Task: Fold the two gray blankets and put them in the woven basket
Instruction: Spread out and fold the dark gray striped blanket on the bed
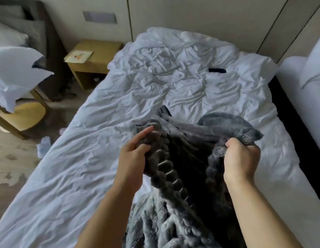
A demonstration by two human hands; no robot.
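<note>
A fluffy gray blanket (189, 158) lies bunched on the near end of a white bed (102, 140), draping down toward me. My left hand (134, 154) grips its upper left edge, fingers curled into the fabric. My right hand (239, 158) is closed in a fist around its upper right edge. The stretch between my hands sags in dark folds. More gray fur (155, 221) hangs at the bottom of the view; I cannot tell whether it is the second blanket. No woven basket is in view.
A small dark object (217, 70) lies on the far part of the bed. A wooden nightstand (94, 59) with a card on top stands at the left, beyond it a chair with white pillows (14, 76). Litter dots the floor (43, 145). Another white bed (302, 97) is at the right.
</note>
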